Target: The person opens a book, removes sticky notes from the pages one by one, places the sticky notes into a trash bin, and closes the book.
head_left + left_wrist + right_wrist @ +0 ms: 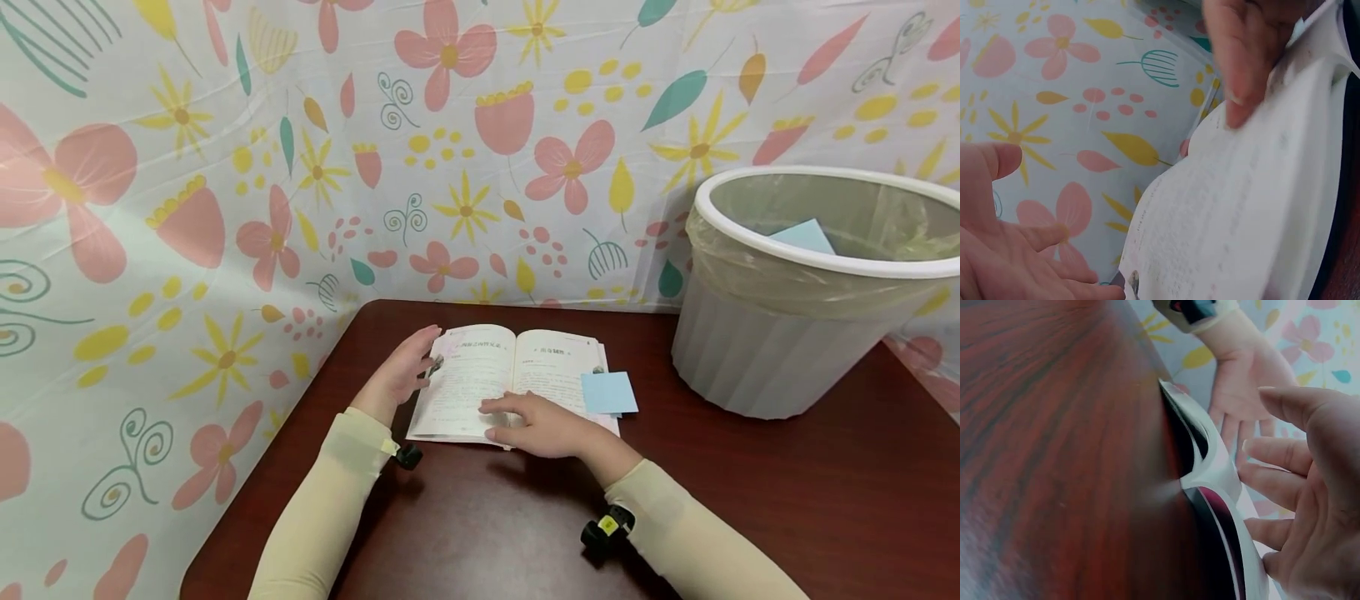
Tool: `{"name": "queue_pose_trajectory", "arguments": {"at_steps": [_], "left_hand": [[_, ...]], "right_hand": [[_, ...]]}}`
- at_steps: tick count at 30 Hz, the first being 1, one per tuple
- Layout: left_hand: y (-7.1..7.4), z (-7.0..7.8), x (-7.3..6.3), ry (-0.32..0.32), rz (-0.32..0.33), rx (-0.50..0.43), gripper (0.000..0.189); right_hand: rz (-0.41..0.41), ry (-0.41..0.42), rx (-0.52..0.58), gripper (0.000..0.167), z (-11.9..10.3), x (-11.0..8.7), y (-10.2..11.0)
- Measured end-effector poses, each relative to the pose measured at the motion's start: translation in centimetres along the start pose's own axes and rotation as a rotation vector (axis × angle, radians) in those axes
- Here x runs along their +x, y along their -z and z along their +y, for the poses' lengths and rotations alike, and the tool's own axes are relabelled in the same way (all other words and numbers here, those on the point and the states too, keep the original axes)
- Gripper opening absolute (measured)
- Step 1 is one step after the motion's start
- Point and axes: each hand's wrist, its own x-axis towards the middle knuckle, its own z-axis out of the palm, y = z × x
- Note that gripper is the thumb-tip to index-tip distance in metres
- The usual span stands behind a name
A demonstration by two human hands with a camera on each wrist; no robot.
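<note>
An open book (472,400) with printed pages lies on the dark red-brown table. My left hand (401,371) is at the book's left edge, fingers spread and relaxed, palm facing the book; the left wrist view shows its fingertips by the page edge. Over the lower middle of the book, near the spine, my right hand (543,425) reaches out with fingers extended, its fingertips at or just above the page. Nothing is held in either hand. Light blue sticky notes (609,393) lie across the right page's outer edge.
A grey bin (757,350) with a white rim and a clear liner stands to the right of the book, with a light blue paper (806,237) inside. Behind and left of the table (465,517) hangs a flower-patterned cloth (465,250).
</note>
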Motion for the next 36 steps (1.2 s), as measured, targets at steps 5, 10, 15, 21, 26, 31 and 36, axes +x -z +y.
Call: {"name": "queue_pose_trajectory", "arguments": {"at_steps": [5,10,15,21,26,31,36], "left_hand": [[-0.8,0.3,-0.4,-0.051,-0.005,0.106,0.062],[-2.2,0.3,-0.8,-0.165,-0.023,0.236,0.058],[-4.3,0.2,-1.4,-0.245,-0.083,0.383,0.06],[-6.6,0.5,-1.5,-0.26,-0.191,0.574,0.064],[-8.7,1.2,-0.9,-0.253,-0.283,0.74,0.069],[-10.7,2.0,0.0,-0.229,-0.389,0.908,0.075],[-12.6,3.0,1.0,-0.227,-0.487,1.096,0.083]], "right_hand": [[0.04,0.012,0.044,0.05,0.5,-0.4,1.1],[0.086,-0.011,0.061,0.051,1.3,-1.1,2.5],[0.142,-0.028,0.057,0.05,2.7,-2.4,3.6],[0.178,-0.05,0.056,0.052,4.4,-3.7,4.4],[0.205,-0.027,0.19,0.049,5.7,-4.1,4.9],[0.251,-0.069,0.364,0.046,7.1,-3.9,5.1],[0.316,-0.178,0.535,0.05,8.4,-4.0,5.2]]}}
